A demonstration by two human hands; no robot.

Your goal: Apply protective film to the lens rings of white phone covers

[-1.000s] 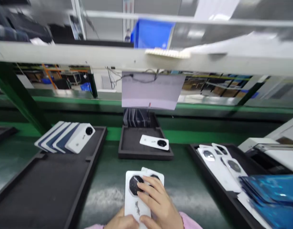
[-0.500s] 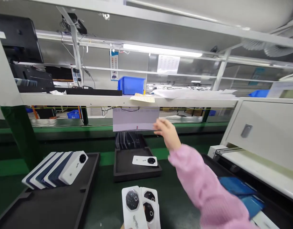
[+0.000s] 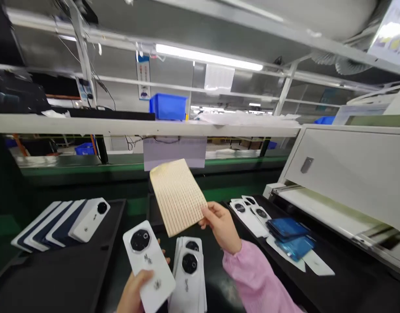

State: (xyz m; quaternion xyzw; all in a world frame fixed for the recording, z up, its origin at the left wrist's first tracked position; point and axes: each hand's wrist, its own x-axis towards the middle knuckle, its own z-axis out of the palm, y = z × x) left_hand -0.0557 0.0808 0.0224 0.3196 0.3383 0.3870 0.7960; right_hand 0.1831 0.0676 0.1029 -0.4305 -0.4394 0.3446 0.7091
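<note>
My left hand (image 3: 133, 289) grips a white phone back cover (image 3: 156, 267) with a black round camera ring, thumb across its front and fingertips at its right edge. My right hand (image 3: 222, 227), in a pink sleeve, pinches the lower right corner of a cream sheet (image 3: 177, 196) printed with rows of small reddish marks. The sheet hangs tilted above a small pile of white phone back covers (image 3: 186, 284) on the dark green bench, and it hides much of the black tray behind.
At left, a black tray (image 3: 53, 282) bears a leaning row of white and dark blue covers (image 3: 61, 224). Several covers (image 3: 250, 217) and blue film pieces (image 3: 289, 234) lie at right, beside a white machine (image 3: 346, 169). A white shelf (image 3: 121, 126) with a blue bin (image 3: 169, 106) spans the back.
My right hand has taken the cream sheet off the shelf and brought it down toward me. My left hand has lifted one cover leftward, away from the pile. The view has shifted right.
</note>
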